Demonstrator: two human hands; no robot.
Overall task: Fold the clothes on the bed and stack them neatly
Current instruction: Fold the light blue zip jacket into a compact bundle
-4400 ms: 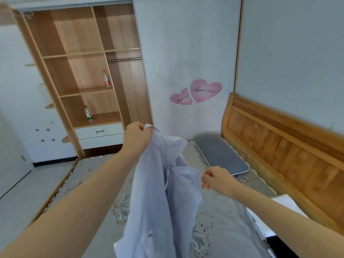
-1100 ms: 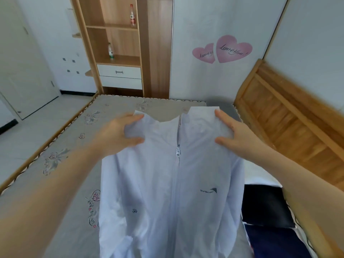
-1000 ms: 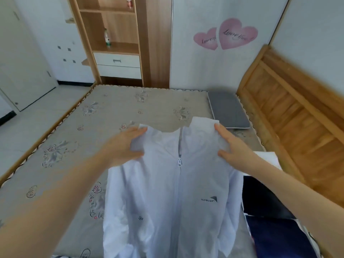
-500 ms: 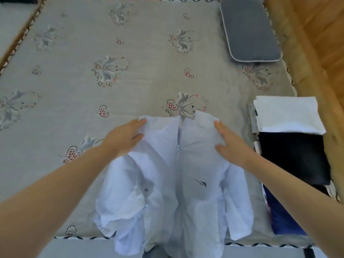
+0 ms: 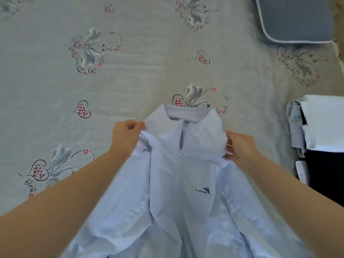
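**2 hands hold a white jacket by its shoulders on a bed**

A white zip-front jacket lies front side up near the bed's near edge, collar pointing toward the far edge. The left hand pinches the fabric at 1 shoulder; the right hand grips the other. A stack of folded clothes sits by the right edge, a grey pillow in the far right corner.

Bed surface covered by a grey sheet printed with flowers and red hearts. Grey cushion with white piping lies at far right corner. Daylight, even.
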